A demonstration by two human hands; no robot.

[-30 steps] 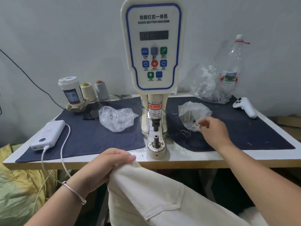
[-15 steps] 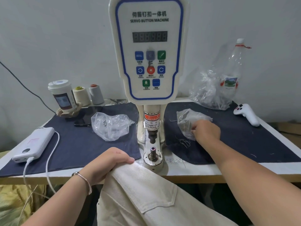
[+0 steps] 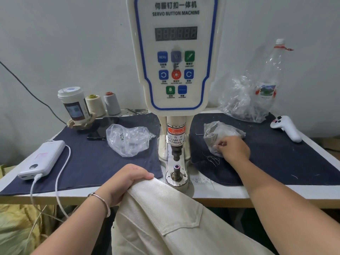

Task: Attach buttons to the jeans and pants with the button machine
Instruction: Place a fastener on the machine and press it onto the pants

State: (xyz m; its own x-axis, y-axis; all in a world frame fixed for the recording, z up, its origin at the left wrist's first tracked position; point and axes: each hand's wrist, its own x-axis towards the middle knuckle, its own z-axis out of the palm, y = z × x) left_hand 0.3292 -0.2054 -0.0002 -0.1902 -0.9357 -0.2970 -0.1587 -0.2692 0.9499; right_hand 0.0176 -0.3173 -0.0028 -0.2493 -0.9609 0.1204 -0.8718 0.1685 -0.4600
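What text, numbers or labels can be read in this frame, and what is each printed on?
"伺服钉扣一体机" and "SERVO BUTTON MACHINE": top of the button machine panel.
"MENU": blue button; the other button captions are too small to read.
"WARNING", "CARE OF", "FINGER": warning sticker, partly cut off.
"18", "19": ruler strip on the table edge.
Cup and bottle labels: blurred.

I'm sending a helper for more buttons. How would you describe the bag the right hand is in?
Start at the tall white button machine. Just right of its column, on the dark cloth, lies a small crumpled clear bag with the right hand at its mouth. The bigger bag sits farther back by the wall.
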